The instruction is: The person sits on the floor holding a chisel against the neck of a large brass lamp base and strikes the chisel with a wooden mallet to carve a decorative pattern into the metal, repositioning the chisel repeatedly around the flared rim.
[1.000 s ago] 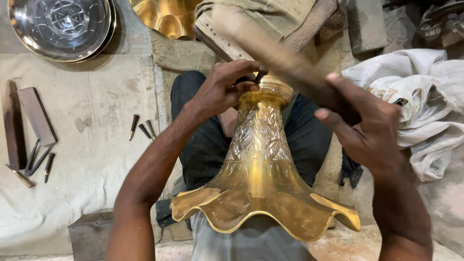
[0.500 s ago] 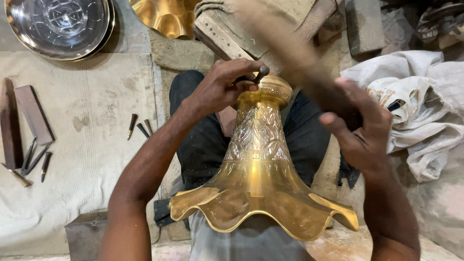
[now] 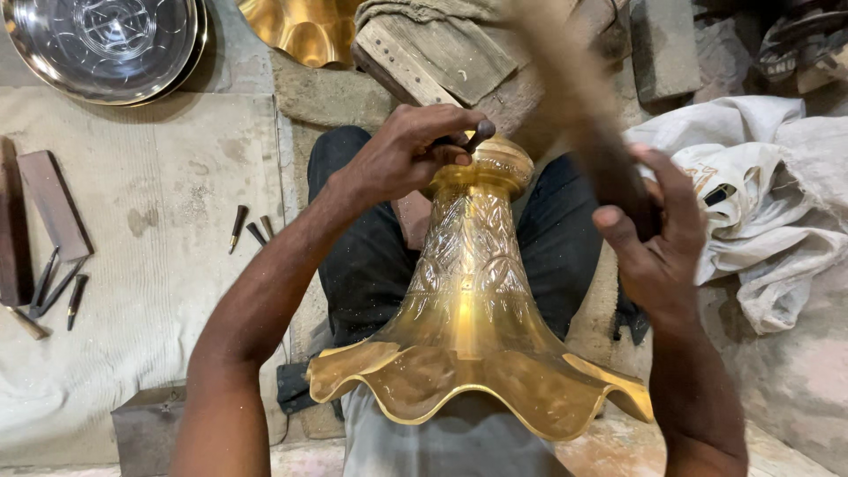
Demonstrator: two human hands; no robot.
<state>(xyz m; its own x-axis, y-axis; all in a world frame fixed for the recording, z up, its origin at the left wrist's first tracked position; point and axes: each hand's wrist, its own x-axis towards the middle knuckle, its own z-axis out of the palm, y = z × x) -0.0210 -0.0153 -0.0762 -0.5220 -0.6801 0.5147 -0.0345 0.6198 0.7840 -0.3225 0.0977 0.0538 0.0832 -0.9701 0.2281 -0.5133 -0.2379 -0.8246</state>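
a: what is the big shiny thing in the middle?

b: a brass bell-shaped piece [image 3: 473, 309], lying across the person's lap between the knees in dark trousers [image 3: 367, 256]. its narrow neck ends in a rounded knob and points away from the person, and the wide mouth flares toward the camera into a wavy, scalloped rim. the metal is polished gold, with leaf patterns cut in relief along the neck.

a: and the hands?

b: the left hand [image 3: 411, 150] is curled tight around a small dark punch [image 3: 473, 135], pinching it against the knob at the neck. the right hand [image 3: 658, 243] is wrapped closed around the handle of a wooden mallet [image 3: 574, 97], which is smeared by motion, a brown blur raised above the neck.

a: what lies around?

b: on the left, a worn, stained grey cloth [image 3: 132, 265] covers the floor, with a few short dark metal punches [image 3: 250, 228] on it and more thin tools [image 3: 57, 287] beside a flat brown block [image 3: 53, 203]. top left there is a round steel plate [image 3: 102, 40] with an engraved centre. another brass piece [image 3: 300, 26] shows its golden curve at the top, next to rough wooden blocks [image 3: 442, 53]. on the right there is a crumpled white cloth [image 3: 760, 194].
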